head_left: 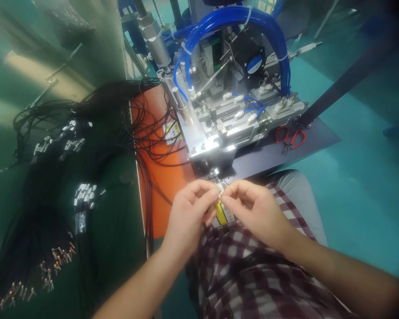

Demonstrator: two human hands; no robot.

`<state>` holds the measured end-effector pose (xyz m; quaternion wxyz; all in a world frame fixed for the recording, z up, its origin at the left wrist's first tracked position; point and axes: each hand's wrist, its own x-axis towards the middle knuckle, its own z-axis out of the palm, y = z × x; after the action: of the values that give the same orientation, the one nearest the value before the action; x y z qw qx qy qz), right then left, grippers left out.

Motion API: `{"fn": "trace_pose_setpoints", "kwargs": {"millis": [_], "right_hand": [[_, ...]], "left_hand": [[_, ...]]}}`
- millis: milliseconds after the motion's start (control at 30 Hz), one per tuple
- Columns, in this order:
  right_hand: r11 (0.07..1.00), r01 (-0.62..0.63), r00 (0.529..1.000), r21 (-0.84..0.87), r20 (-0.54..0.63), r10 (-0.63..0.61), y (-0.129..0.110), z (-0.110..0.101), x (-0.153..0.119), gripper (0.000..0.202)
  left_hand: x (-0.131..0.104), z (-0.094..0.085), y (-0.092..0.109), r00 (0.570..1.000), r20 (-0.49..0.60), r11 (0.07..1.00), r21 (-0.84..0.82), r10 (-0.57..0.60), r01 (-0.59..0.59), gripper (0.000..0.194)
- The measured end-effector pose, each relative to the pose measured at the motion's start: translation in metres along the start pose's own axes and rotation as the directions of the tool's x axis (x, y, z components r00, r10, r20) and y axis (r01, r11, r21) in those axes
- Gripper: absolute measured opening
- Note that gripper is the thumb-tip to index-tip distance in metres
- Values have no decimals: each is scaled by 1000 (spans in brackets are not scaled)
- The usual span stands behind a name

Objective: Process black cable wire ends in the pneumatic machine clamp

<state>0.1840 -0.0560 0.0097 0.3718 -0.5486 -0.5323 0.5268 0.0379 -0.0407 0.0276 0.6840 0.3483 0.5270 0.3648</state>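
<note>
My left hand (194,206) and my right hand (249,206) meet just in front of the machine (216,124). Thumb and forefinger are pinched together on each hand, the fingertips almost touching. Something small and pale shows between them, too little of it visible to name. Right behind the fingertips is a small metal fixture (216,173) at the machine's front. Below the fingers a yellow and white label (222,215) is partly covered by my left hand. Several black cables (156,155) run across the orange board (159,186) to the left of my hands.
Bundles of black cables with silver metal ends (85,195) lie on the dark green table (119,212) at left; others have copper-coloured ends (58,261). Red-handled pliers (287,139) rest on the grey base plate (315,137). Thick blue air hoses (236,15) arch over the machine.
</note>
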Motion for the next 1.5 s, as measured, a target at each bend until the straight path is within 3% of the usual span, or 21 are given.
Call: {"fn": "trace_pose_setpoints", "kwargs": {"millis": [200,367,667,967,1133,1300,1500], "right_hand": [[991,102,994,-91,-34,-105,-3,-10,4,7],[996,56,997,-66,59,-52,-8,-15,8,15],[999,36,997,-31,66,-34,-1,-16,9,13],[1000,-29,993,0,118,28,-10,-19,20,13],[999,25,996,-30,88,-23,-8,-16,18,12],[990,-70,992,120,110,56,-10,-18,21,17],[995,-72,993,64,103,65,-9,-16,19,13]], "left_hand": [[0,-1,-2,1000,1,998,64,27,-27,18],[-1,-4,-3,1000,-3,989,145,27,-26,19],[2,-2,-5,999,-26,989,146,19,-15,18],[0,-2,-4,999,-20,975,221,40,-35,20],[2,-2,-6,999,-29,981,195,32,-26,19],[1,-3,-4,998,-49,985,171,37,-28,21],[3,-2,-2,998,-50,989,146,43,-35,20]]}}
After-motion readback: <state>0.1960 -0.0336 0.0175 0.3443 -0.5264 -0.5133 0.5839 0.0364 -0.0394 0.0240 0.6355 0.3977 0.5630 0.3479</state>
